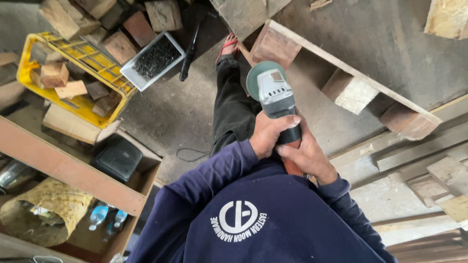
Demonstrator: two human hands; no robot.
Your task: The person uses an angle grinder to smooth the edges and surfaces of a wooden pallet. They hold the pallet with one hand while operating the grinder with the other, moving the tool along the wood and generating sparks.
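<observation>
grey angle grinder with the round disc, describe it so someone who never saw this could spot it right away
Find the person's navy sweatshirt at the bottom centre, then follow both sleeves up to where the left hand and right hand meet. They grip the grey angle grinder over the concrete floor. Unlike the wooden blocks around it, it is grey plastic with a round greenish disc on top.

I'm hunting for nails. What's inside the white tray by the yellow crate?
The white tray holds a heap of dark nails, filling most of it. Whatever lies beneath the heap, and the tray's bottom, is covered.

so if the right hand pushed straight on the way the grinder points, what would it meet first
Probably the wooden pallet block just past the grinder's disc, though depth is unclear; the right hand grips the handle.
</observation>
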